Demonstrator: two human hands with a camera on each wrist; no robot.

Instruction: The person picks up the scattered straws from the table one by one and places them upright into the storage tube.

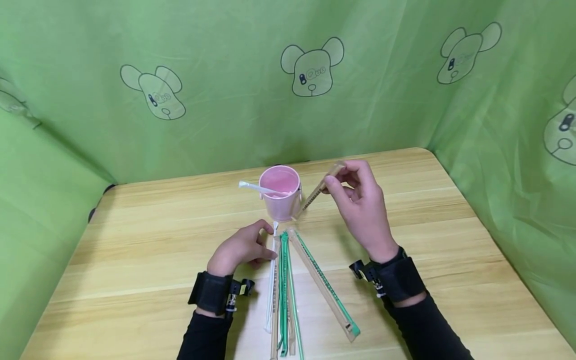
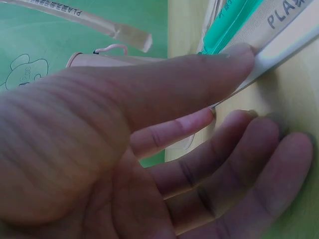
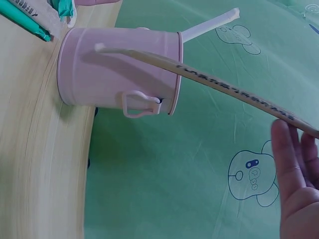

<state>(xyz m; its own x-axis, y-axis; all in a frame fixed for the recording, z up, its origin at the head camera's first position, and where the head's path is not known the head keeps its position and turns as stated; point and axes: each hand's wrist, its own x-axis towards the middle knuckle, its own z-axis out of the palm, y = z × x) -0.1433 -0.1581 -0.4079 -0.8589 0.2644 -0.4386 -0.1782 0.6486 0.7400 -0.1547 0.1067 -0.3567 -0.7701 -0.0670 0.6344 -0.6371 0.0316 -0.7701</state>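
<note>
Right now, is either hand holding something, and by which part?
The right hand pinches a paper-wrapped straw near its upper end, beside the pink bucket. The left hand pinches the top end of a white straw lying on the table.

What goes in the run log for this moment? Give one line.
left hand: pinches white wrapped straw on wooden table | right hand: holds tan paper-wrapped straw beside small pink metal bucket

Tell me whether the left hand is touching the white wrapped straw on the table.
Touching. In the left wrist view the thumb tip of the left hand presses on the white wrapped straw, with no gap; the head view agrees, with the fingers at the straw's top end.
</note>
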